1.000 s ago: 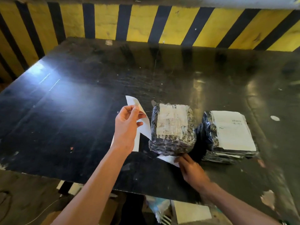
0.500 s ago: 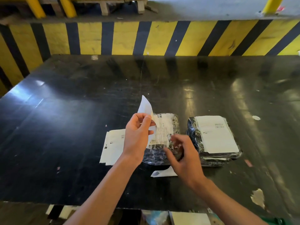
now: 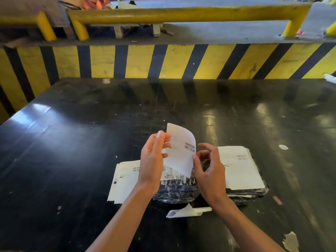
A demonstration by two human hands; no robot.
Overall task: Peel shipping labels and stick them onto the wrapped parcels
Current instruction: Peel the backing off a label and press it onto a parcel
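My left hand (image 3: 153, 159) holds a white shipping label (image 3: 180, 151) with a barcode upright above the table. My right hand (image 3: 211, 170) pinches the label's lower right edge with thumb and forefinger. Under the hands lies a parcel wrapped in black film (image 3: 175, 190), bearing a label on its top; the hands hide much of it. A second wrapped parcel (image 3: 241, 168) with a white label on top lies to the right. A stack of loose labels (image 3: 123, 180) rests flat on the table to the left of the parcels.
A crumpled strip of backing paper (image 3: 187, 212) lies near the front of the black table (image 3: 72, 142). A yellow and black striped wall (image 3: 163, 60) stands behind the table, with a yellow rail (image 3: 181, 13) above it. Paper scraps (image 3: 291, 241) stick at the front right.
The right hand left the table and came up to pinch the label's edge. The left hand raised the label higher and turned its printed side into view. The camera tilted upward.
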